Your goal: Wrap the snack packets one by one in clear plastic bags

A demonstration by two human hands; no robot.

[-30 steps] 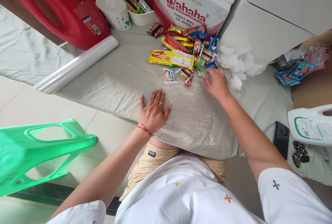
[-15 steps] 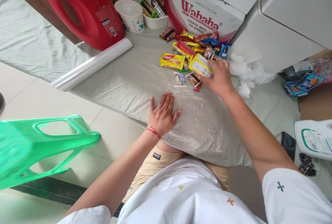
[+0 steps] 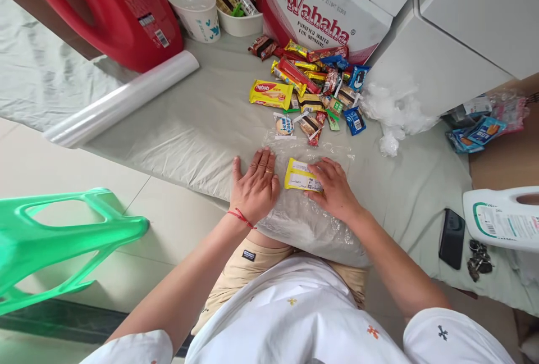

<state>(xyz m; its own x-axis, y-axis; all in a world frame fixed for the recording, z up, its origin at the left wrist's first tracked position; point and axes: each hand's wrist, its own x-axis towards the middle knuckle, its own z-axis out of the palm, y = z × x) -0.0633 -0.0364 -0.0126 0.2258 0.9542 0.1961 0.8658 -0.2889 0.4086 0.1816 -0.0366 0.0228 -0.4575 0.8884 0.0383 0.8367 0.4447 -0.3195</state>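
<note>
My left hand (image 3: 255,185) lies flat, fingers spread, on the left edge of a sheet of clear cling film (image 3: 320,212) spread over the grey cloth. My right hand (image 3: 334,189) presses a yellow wafer packet (image 3: 300,175) down onto the film, its fingers resting on the packet's right end. Just beyond the film lies a heap of wrapped snacks (image 3: 314,80), among them another yellow wafer packet (image 3: 270,94) and a small round biscuit pack (image 3: 283,124).
A cling film roll (image 3: 122,100), a red jug (image 3: 105,4), paper cups (image 3: 194,0) and a Wahaha carton (image 3: 324,7) stand behind. Crumpled film (image 3: 393,111) lies right. A phone (image 3: 452,239), keys (image 3: 478,257), a white jug (image 3: 503,218) sit at right. A green stool (image 3: 63,240) is left.
My right hand picked the yellow packet out of the snack heap, carried it toward me and set it on the cling film. My left hand stayed flat on the film.
</note>
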